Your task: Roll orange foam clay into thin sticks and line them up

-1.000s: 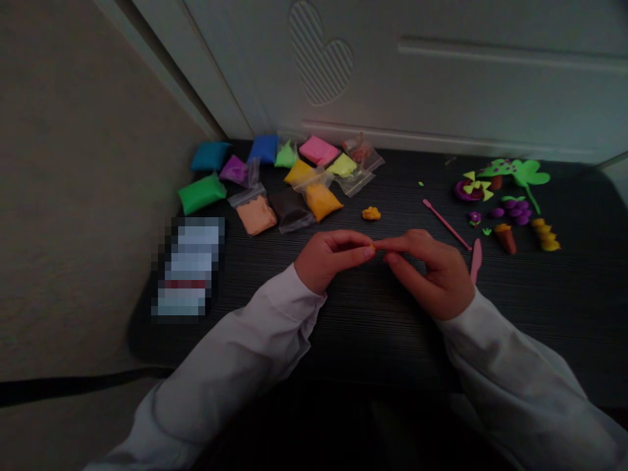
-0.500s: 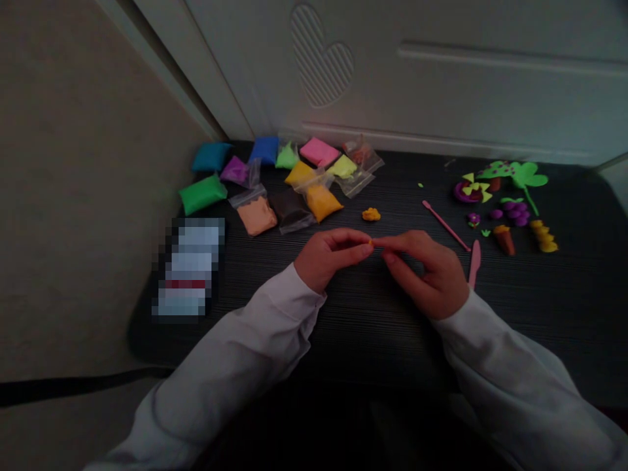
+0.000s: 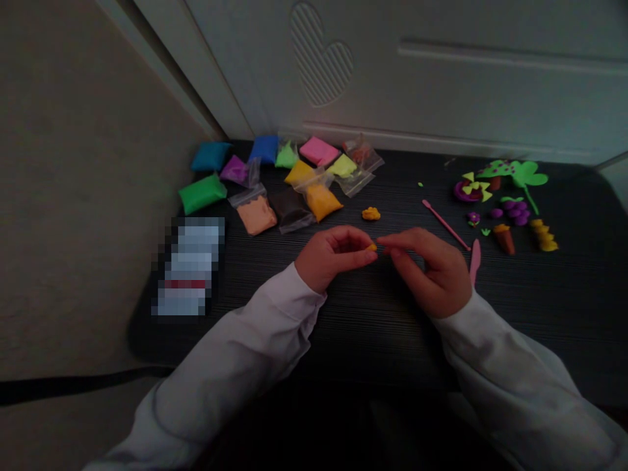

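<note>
Between the thumb and forefinger of my left hand [image 3: 332, 256] is a small piece of orange modelling clay [image 3: 373, 248]. My right hand [image 3: 432, 269] is just to the right of it, with the forefinger stretched toward the clay and the thumb apart below. Nothing shows in the right fingers; a narrow gap seems to part its fingertip from the clay. On the dark table [image 3: 373, 327], a larger orange clay lump [image 3: 371, 214] lies just beyond my hands. A pink modelling stick [image 3: 446, 226] and a pink plastic knife [image 3: 475, 261] lie beyond and beside my right hand.
Several bags of coloured clay, including an orange one [image 3: 322, 201] and a green one [image 3: 202, 193], lie at the back left. A blurred-out phone [image 3: 189, 268] is at the left. Clay models, among them purple grapes [image 3: 516, 212] and a brown cone [image 3: 504, 239], stand right.
My right forefinger has drawn back slightly from the clay. The left forefinger has lifted and bent a little, so more of the orange piece shows on the thumb.
</note>
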Motion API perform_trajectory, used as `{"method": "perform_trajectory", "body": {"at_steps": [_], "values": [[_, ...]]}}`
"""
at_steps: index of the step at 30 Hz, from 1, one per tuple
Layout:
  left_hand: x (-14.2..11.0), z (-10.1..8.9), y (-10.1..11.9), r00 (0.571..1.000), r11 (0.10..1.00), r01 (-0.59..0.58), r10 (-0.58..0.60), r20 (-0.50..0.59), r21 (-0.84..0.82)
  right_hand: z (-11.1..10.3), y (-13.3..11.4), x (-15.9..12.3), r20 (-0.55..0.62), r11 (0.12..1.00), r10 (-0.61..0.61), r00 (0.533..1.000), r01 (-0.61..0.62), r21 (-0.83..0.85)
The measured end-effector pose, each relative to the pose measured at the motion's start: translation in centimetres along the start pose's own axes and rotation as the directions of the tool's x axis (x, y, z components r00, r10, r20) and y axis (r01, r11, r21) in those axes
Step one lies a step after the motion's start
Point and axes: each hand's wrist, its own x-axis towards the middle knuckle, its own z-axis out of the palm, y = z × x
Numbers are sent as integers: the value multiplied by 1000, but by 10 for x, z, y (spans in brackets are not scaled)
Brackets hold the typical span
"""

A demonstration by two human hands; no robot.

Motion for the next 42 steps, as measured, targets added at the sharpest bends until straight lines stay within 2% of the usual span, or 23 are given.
{"method": "perform_trajectory", "body": {"at_steps": [8,18,22,28,34,42], "values": [[1,0,1,998,998,-47,48,-29,32,2,3,-2,16,990,-97,995,98,-98],[2,-1,-1,997,997,-63,65,-46,54,5,4,-2,26,982,-118,993,120,-146],[1,1,-1,996,995,-75,78,-46,67,5,2,-1,-9,990,-58,998,57,-126],[-3,6,0,983,950,-163,179,-38,265,7,1,1,-34,987,150,988,-152,-58],[-3,7,-3,973,915,-218,232,-2,341,6,1,2,23,982,185,982,-185,-28],[-3,6,-3,975,916,-207,222,-3,344,7,3,1,-19,974,227,974,-227,-4]]}}
